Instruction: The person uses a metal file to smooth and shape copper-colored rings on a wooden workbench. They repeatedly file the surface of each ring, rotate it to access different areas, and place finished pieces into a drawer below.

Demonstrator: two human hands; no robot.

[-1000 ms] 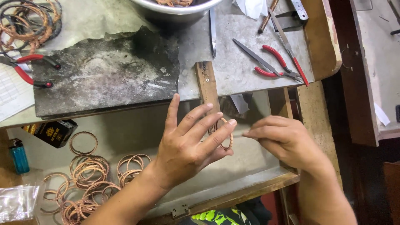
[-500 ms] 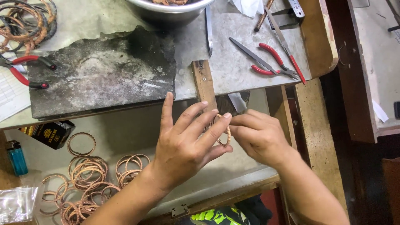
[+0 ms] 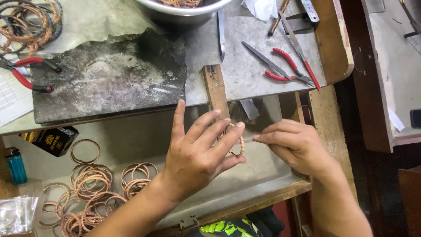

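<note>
My left hand point(image 3: 197, 151) is raised over a pull-out tray, fingers spread, with a twisted copper bangle point(image 3: 237, 140) pinched between its thumb and fingertips. My right hand point(image 3: 298, 147) is just right of the bangle, its fingers pinched together near the ring's edge; whether it touches the ring I cannot tell. A wooden bench peg point(image 3: 215, 90) sticks out from the bench edge right behind the bangle.
Several copper bangles point(image 3: 92, 184) lie on the tray point(image 3: 245, 195) at lower left. A charred soldering block point(image 3: 109, 77), red-handled pliers point(image 3: 26, 72), red-handled shears point(image 3: 285, 66), a metal bowl point(image 3: 184, 11), a blue lighter point(image 3: 15, 164) and a small black box point(image 3: 52, 140) are around.
My right hand has drawn back to the right, away from the left hand. My left hand's fingers have spread, and the bangle now shows between them.
</note>
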